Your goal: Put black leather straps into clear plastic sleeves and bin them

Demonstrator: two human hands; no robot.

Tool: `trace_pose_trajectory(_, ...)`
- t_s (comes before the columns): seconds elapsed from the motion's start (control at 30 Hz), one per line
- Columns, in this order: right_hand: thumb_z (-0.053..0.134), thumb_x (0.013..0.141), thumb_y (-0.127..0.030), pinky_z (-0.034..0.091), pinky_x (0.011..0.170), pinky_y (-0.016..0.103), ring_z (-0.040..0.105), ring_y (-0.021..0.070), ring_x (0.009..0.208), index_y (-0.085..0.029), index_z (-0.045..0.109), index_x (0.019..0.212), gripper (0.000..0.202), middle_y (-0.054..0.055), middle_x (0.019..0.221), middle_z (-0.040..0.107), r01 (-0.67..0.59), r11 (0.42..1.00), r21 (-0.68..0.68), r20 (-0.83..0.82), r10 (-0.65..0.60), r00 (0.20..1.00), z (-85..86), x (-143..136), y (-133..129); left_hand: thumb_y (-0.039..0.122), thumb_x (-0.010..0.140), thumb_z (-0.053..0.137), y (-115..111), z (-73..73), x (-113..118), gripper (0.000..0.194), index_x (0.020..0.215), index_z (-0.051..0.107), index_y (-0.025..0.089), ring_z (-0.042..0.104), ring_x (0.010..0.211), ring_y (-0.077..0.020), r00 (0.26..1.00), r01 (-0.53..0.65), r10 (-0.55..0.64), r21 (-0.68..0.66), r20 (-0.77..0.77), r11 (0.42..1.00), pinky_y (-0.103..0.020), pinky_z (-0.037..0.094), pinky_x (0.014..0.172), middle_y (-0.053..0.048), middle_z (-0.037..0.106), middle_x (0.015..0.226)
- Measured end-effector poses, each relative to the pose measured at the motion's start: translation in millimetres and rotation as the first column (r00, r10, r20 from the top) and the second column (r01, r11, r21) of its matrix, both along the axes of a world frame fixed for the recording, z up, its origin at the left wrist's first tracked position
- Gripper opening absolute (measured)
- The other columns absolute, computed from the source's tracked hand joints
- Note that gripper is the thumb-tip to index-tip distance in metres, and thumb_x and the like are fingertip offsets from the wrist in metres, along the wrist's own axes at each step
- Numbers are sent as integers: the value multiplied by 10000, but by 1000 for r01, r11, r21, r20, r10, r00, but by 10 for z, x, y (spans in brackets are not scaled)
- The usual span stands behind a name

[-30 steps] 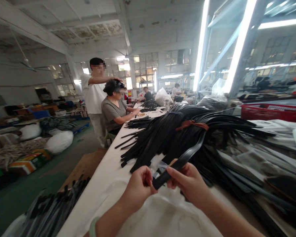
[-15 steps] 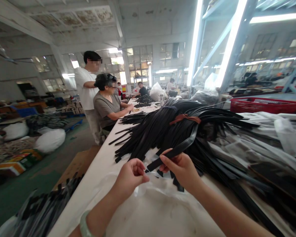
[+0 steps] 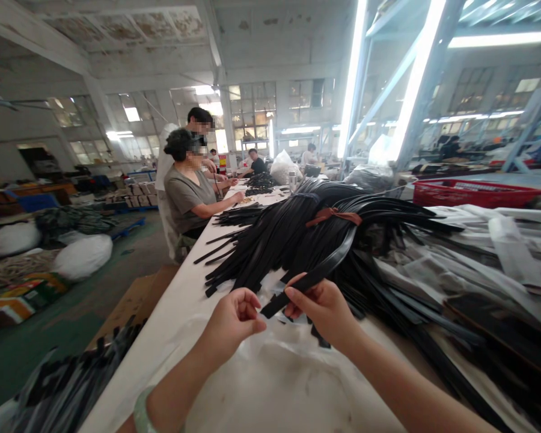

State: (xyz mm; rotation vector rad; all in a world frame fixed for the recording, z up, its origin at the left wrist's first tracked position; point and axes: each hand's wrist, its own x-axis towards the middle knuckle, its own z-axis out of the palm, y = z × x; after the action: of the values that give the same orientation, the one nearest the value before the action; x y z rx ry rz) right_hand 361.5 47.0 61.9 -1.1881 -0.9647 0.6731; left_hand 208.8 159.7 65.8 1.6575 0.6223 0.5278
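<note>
Near the middle of the view, my right hand [image 3: 322, 307] pinches a flat black strap [image 3: 315, 275] close to its end. From there the strap curves up toward a large bundle of black straps [image 3: 275, 240], bound with a reddish-brown tie [image 3: 333, 216]. My left hand [image 3: 237, 319] is just left of the strap's end, its fingers curled and the thumb near the fingertips. Whether something small is between those fingers cannot be made out. Under both hands lies clear plastic on the pale table [image 3: 252, 391].
Two people [image 3: 187, 186] are at the table's left side, one seated, one standing. A red crate [image 3: 478, 192] stands at the right behind white plastic wrapping [image 3: 514, 246]. More wrapped straps [image 3: 85, 373] lie at the lower left, beside cardboard [image 3: 135, 300].
The view has shifted slightly. My hands keep nearly the same pose, with the strap still in my right hand. The standing person has leaned forward behind the seated one.
</note>
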Motion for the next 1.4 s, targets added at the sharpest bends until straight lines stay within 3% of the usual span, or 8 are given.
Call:
trace_pose_trajectory(0.43, 694, 716, -502, 520, 512, 245, 603, 135, 506, -151, 618, 756, 362, 18, 559, 647, -21, 1000, 23, -19, 21, 1000, 8, -18, -13, 69, 539, 721, 22, -32, -1, 314, 753, 509, 158, 489, 570, -82, 999, 41, -38, 74, -39, 996, -200, 371, 555, 65, 536, 592)
trace_pose_trajectory(0.77, 656, 750, -506, 506, 520, 239, 594, 132, 527, -156, 601, 735, 354, 13, 569, 624, -41, 999, -22, 92, 42, 995, -26, 22, -4, 166, 557, 766, 48, -41, -11, 310, 748, 522, 152, 478, 562, -73, 999, 35, -35, -22, 15, 999, -185, 350, 538, 64, 525, 593)
trace_pose_trajectory(0.93, 691, 706, -502, 509, 507, 251, 604, 143, 514, -161, 590, 748, 358, 3, 570, 619, -55, 998, -43, 63, 58, 996, -51, 19, 16, 198, 555, 788, 52, -96, -6, 336, 778, 540, 155, 541, 623, -95, 998, 45, -41, -88, 50, 995, -202, 402, 596, 32, 587, 654)
trace_pose_trajectory(1.23, 670, 732, -498, 439, 496, 222, 549, 112, 493, -137, 584, 675, 376, 7, 547, 592, -181, 980, -85, 81, 188, 979, -206, -50, 68, 72, 514, 727, -55, -159, 35, 356, 807, 542, 153, 570, 564, -118, 997, 30, -22, -106, 70, 994, -234, 436, 576, 23, 632, 598)
trace_pose_trajectory(1.4, 688, 690, -536, 306, 392, 189, 386, 65, 384, -146, 542, 556, 437, -42, 417, 452, -145, 981, -132, 99, 159, 982, -280, -103, 102, 81, 490, 749, -66, -183, 48, 373, 795, 546, 152, 557, 541, -115, 997, -21, 28, -101, 69, 995, -230, 414, 564, 12, 637, 590)
